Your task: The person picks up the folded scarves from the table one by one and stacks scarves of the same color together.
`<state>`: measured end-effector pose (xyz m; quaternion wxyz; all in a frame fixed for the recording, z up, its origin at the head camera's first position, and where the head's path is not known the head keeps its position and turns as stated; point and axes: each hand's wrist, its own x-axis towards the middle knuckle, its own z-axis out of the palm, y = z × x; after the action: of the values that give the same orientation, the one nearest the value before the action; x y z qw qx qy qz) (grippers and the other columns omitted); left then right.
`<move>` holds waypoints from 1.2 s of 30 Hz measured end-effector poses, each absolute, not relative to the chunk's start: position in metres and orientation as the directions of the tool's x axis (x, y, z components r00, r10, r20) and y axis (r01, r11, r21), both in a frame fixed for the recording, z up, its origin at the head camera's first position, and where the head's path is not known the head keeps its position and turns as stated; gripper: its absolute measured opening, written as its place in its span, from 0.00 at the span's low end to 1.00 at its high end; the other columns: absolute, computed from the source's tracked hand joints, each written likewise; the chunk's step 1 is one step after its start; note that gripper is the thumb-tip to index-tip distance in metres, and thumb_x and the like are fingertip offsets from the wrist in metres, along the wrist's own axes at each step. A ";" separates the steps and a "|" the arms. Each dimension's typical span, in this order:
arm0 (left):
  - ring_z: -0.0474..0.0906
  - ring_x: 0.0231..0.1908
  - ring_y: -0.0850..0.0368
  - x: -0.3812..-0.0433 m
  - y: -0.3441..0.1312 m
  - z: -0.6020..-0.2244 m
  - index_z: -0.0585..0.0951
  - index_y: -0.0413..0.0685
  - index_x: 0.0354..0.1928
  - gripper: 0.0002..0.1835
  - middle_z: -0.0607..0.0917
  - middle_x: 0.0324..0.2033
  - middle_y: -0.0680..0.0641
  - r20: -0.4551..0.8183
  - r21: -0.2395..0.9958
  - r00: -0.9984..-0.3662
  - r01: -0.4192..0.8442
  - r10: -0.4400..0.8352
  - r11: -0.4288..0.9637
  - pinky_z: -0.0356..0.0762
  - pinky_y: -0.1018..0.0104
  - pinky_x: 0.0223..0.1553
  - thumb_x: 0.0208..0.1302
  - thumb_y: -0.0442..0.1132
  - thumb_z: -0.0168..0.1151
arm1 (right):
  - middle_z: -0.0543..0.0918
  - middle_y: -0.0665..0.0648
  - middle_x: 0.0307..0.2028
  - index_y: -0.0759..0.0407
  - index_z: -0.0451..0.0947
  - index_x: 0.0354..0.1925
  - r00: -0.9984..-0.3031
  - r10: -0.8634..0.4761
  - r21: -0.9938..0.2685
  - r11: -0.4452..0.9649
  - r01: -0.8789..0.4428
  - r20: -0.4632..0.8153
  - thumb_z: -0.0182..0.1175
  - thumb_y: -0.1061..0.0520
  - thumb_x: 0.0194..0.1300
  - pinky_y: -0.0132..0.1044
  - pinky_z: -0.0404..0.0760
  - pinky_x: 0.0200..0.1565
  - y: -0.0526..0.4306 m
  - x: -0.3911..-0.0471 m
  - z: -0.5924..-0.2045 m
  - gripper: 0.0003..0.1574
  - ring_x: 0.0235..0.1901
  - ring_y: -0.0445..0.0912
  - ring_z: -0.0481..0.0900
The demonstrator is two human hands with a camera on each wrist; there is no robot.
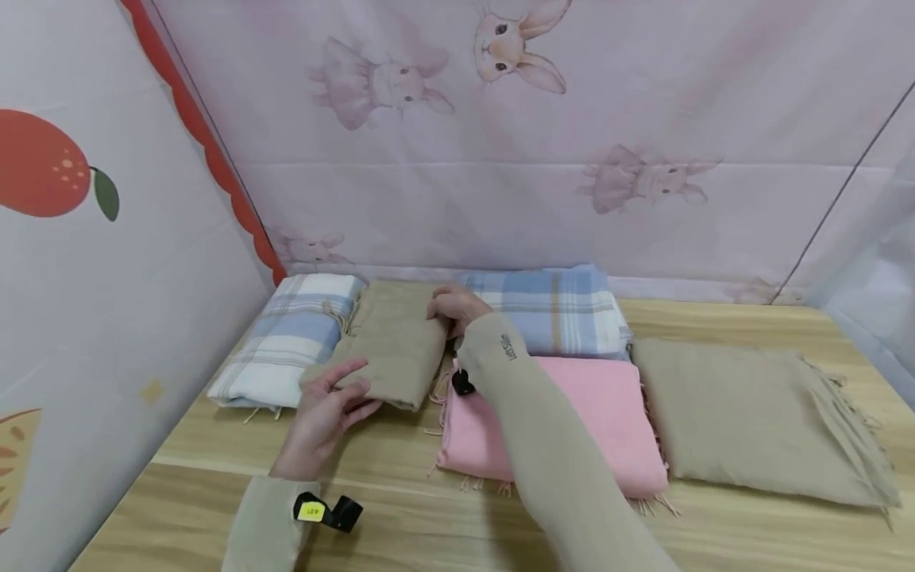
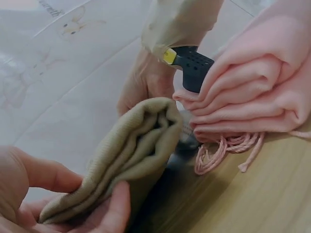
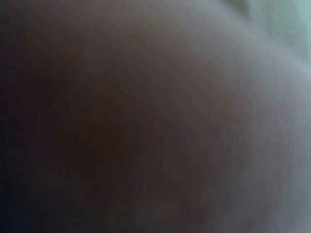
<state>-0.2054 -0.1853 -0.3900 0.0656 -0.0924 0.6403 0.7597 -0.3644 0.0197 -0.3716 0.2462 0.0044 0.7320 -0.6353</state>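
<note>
1. We see the left hand pinching the near edge of the left tan cloth, the right hand gripping its far-right corner (probably keeping folds together).
2. It sits between two plaid cloths.

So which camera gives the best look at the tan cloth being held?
The head view: it shows most of the tan cloth from above, with the left hand and right hand at its edges. The left wrist view shows only its folded end, close up. The right wrist view is too blurred to make it out.
</note>
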 end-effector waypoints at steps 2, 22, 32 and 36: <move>0.81 0.34 0.62 -0.205 -0.183 -0.392 0.61 0.31 0.73 0.27 0.76 0.35 0.47 -0.232 0.963 -0.972 -0.227 -0.021 -0.144 0.83 0.62 0.46 0.73 0.24 0.49 | 0.59 0.66 0.75 0.60 0.58 0.78 -0.890 -0.297 -0.934 0.206 0.293 -0.345 0.57 0.69 0.68 0.60 0.75 0.58 0.020 -0.363 -0.373 0.43 0.68 0.61 0.65; 0.81 0.35 0.66 -0.204 -0.172 -0.411 0.54 0.45 0.80 0.34 0.63 0.65 0.34 -0.230 0.961 -0.961 -0.200 -0.153 -0.192 0.81 0.68 0.36 0.77 0.31 0.52 | 0.67 0.62 0.72 0.60 0.73 0.69 -0.909 -0.275 -0.946 0.179 0.271 -0.312 0.61 0.72 0.64 0.55 0.80 0.53 0.030 -0.366 -0.364 0.35 0.60 0.57 0.75; 0.81 0.36 0.61 -0.204 -0.171 -0.410 0.54 0.45 0.80 0.37 0.59 0.69 0.27 -0.223 0.972 -0.965 -0.208 -0.136 -0.111 0.82 0.65 0.32 0.74 0.28 0.55 | 0.61 0.52 0.20 0.55 0.63 0.13 -0.980 -0.142 -0.944 0.317 0.090 -0.141 0.70 0.67 0.59 0.39 0.64 0.24 0.023 -0.368 -0.362 0.29 0.18 0.45 0.58; 0.82 0.34 0.60 -0.203 -0.173 -0.411 0.53 0.44 0.80 0.38 0.58 0.69 0.26 -0.228 0.972 -0.966 -0.217 -0.126 -0.095 0.83 0.64 0.32 0.73 0.27 0.54 | 0.82 0.59 0.36 0.65 0.86 0.31 -0.990 -0.100 -0.932 0.358 0.059 -0.102 0.70 0.67 0.61 0.38 0.75 0.30 0.021 -0.366 -0.365 0.01 0.26 0.47 0.75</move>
<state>-0.2025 -0.1726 -0.4115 0.0310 -0.1275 0.6721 0.7287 -0.3663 0.0214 -0.3647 0.0705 -0.0125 0.8211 -0.5663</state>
